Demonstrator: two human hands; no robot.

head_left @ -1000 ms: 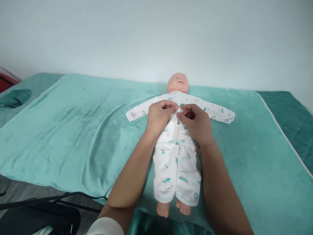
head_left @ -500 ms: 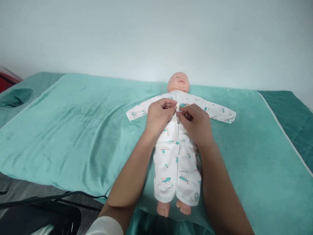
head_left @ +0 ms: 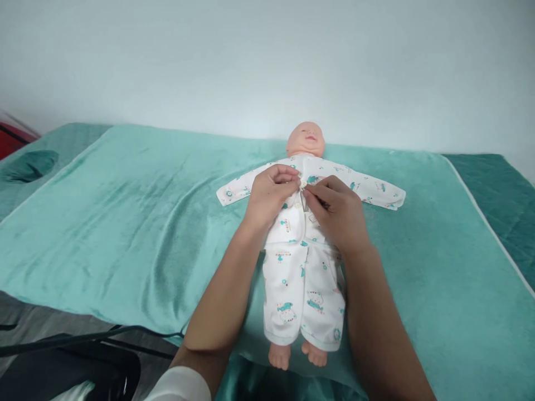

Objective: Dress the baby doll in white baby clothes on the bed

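A baby doll (head_left: 305, 139) lies on its back on a teal towel (head_left: 137, 223), head toward the wall, arms spread. It wears a white printed shirt (head_left: 376, 192) and matching trousers (head_left: 303, 295); bare feet stick out at the near end. My left hand (head_left: 270, 195) and my right hand (head_left: 336, 211) meet over the doll's chest. Both pinch the shirt's front edges at a small button (head_left: 304, 183), fingers closed on the fabric.
The towel covers a darker green bed (head_left: 497, 189) that runs along a pale wall. A dark green pillow (head_left: 27, 166) lies at far left. A black cable and a dark object (head_left: 75, 362) sit at the lower left, off the bed's edge.
Both hands stay at the doll's chest, fingers shifting slightly upward along the shirt front. A small button now shows between the fingertips. The doll has not moved.
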